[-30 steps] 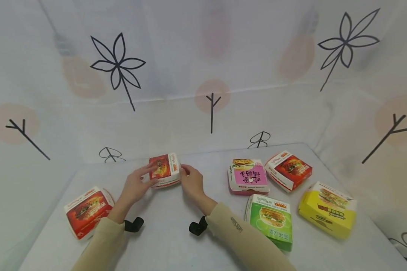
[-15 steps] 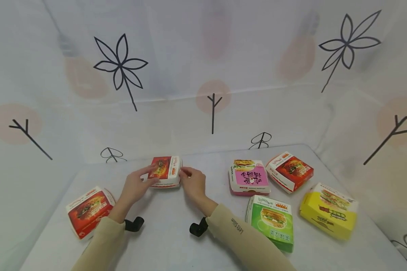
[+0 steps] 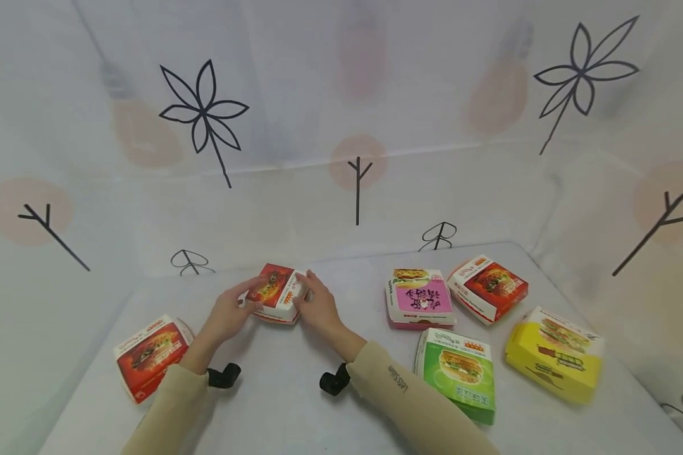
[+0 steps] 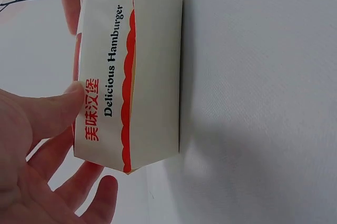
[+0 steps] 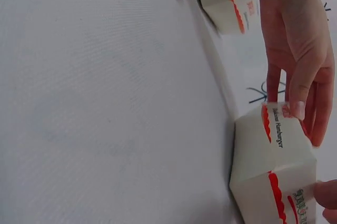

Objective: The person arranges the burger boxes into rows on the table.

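A red and white hamburger box [image 3: 276,292] sits at the back of the table, turned at an angle, its lid closed. My left hand [image 3: 227,314] holds its left end, thumb on the near top edge and fingers over the red lid. At the other end my right hand [image 3: 319,311] grips the corner, thumb on the near side and fingers over the white top. The left wrist view shows the box [image 4: 113,71] side-on, lettered "Delicious Hamburger", with its base down at the table surface. Only a bit of my right hand [image 5: 326,197] shows in the right wrist view.
Another red box [image 3: 152,357] lies at the left. On the right stand a pink box [image 3: 420,298], a third red box [image 3: 489,289], a green box [image 3: 456,374] and a yellow box [image 3: 554,355]. A patterned cloth backdrop [image 3: 284,215] rises behind the white table [image 3: 273,404].
The box between my hands has turned clockwise, its right end swinging nearer. My right fingers have shifted from a bunched pinch at its right edge to a wider grip on the corner.
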Available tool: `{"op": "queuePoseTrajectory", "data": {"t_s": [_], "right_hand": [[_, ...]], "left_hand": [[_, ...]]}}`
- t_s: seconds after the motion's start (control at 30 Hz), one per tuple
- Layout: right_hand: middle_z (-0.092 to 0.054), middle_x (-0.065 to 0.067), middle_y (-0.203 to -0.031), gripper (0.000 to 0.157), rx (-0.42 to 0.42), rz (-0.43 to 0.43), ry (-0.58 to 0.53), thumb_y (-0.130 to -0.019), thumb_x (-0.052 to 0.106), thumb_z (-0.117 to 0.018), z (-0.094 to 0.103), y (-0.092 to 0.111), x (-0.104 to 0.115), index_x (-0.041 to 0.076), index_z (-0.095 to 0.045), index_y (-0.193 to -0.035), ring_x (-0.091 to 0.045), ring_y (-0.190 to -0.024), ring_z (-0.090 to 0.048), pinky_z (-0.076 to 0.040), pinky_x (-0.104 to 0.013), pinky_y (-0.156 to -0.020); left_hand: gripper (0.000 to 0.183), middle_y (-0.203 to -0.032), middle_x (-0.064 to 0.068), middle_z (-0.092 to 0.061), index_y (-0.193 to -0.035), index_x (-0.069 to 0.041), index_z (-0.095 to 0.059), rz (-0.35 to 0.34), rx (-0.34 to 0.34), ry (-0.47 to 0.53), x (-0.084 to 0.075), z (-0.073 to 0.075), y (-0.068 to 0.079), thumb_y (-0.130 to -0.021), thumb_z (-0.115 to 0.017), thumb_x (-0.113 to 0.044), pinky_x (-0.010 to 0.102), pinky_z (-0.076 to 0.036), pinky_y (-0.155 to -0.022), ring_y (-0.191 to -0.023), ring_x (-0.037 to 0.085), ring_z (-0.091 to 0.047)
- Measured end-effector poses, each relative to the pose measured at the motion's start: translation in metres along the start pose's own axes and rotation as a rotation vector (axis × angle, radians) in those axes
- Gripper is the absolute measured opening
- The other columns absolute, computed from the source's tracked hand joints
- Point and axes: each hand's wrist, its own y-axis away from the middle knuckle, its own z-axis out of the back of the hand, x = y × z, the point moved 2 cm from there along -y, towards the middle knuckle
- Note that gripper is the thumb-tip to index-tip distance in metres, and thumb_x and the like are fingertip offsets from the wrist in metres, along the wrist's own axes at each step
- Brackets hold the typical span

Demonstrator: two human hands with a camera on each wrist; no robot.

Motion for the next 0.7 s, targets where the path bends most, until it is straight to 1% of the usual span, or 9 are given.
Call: {"op": "queuePoseTrajectory", "data": {"t_s": [0.13, 0.23, 0.33, 0.4, 0.53, 0.6, 0.7], "right_hand": [[-0.043, -0.019, -0.149, 0.053, -0.024, 0.015, 0.063, -0.087, 0.007, -0.073, 0.001, 0.0, 0.002, 0.004, -0.059, -0.138, -0.039, -0.139, -0.038, -0.032, -0.051, -0.113], [-0.046, -0.021, -0.141, 0.053, -0.045, 0.016, 0.094, -0.084, 0.01, -0.077, 0.003, 0.004, 0.005, 0.002, -0.061, -0.135, -0.037, -0.132, -0.043, -0.036, -0.049, -0.11], [-0.046, -0.021, -0.135, 0.054, -0.056, 0.008, 0.074, -0.083, 0.011, -0.079, 0.004, 0.008, 0.008, 0.002, -0.062, -0.134, -0.035, -0.127, -0.045, -0.038, -0.047, -0.107], [-0.045, -0.02, -0.132, 0.053, -0.059, -0.005, 0.063, -0.084, 0.012, -0.079, 0.005, 0.01, 0.01, 0.004, -0.062, -0.134, -0.033, -0.124, -0.047, -0.04, -0.045, -0.105], [-0.045, -0.018, -0.13, 0.051, -0.07, -0.028, 0.053, -0.086, 0.012, -0.078, 0.006, 0.012, 0.01, 0.006, -0.063, -0.134, -0.031, -0.121, -0.048, -0.043, -0.044, -0.102], [-0.045, -0.018, -0.128, 0.049, -0.083, -0.025, 0.059, -0.086, 0.012, -0.077, 0.006, 0.012, 0.009, 0.006, -0.064, -0.133, -0.03, -0.118, -0.049, -0.044, -0.043, -0.1], [-0.047, -0.017, -0.123, 0.044, -0.105, 0.004, 0.077, -0.086, 0.01, -0.073, 0.005, 0.012, 0.008, 0.006, -0.066, -0.13, -0.028, -0.112, -0.052, -0.046, -0.042, -0.095]], "left_hand": [[0.051, -0.151, 0.016, -0.045, -0.144, -0.013, -0.053, 0.027, -0.068, -0.019, 0.0, 0.001, 0.001, -0.095, -0.065, -0.01, 0.059, -0.037, -0.107, -0.14, 0.04, -0.036], [0.045, -0.147, 0.016, -0.049, -0.138, -0.011, -0.059, 0.049, -0.122, -0.036, 0.001, 0.001, 0.002, -0.094, -0.068, -0.013, 0.06, -0.036, -0.107, -0.138, 0.04, -0.038], [0.037, -0.142, 0.018, -0.051, -0.131, -0.009, -0.065, 0.065, -0.158, -0.046, 0.003, 0.001, 0.003, -0.095, -0.068, -0.016, 0.061, -0.036, -0.106, -0.134, 0.04, -0.041], [0.035, -0.137, 0.019, -0.051, -0.128, -0.009, -0.067, 0.076, -0.173, -0.051, 0.004, 0.001, 0.002, -0.095, -0.068, -0.019, 0.06, -0.039, -0.103, -0.129, 0.04, -0.045], [0.037, -0.132, 0.018, -0.051, -0.13, -0.01, -0.067, 0.087, -0.177, -0.056, 0.005, -0.001, 0.002, -0.095, -0.068, -0.023, 0.056, -0.044, -0.096, -0.118, 0.037, -0.052], [0.042, -0.134, 0.018, -0.05, -0.133, -0.01, -0.064, 0.075, -0.163, -0.062, 0.005, -0.003, 0.001, -0.095, -0.069, -0.026, 0.056, -0.043, -0.097, -0.12, 0.037, -0.051], [0.055, -0.14, 0.019, -0.046, -0.139, -0.009, -0.059, 0.047, -0.128, -0.08, 0.006, -0.004, 0.0, -0.092, -0.072, -0.033, 0.059, -0.04, -0.102, -0.128, 0.04, -0.045]]}}
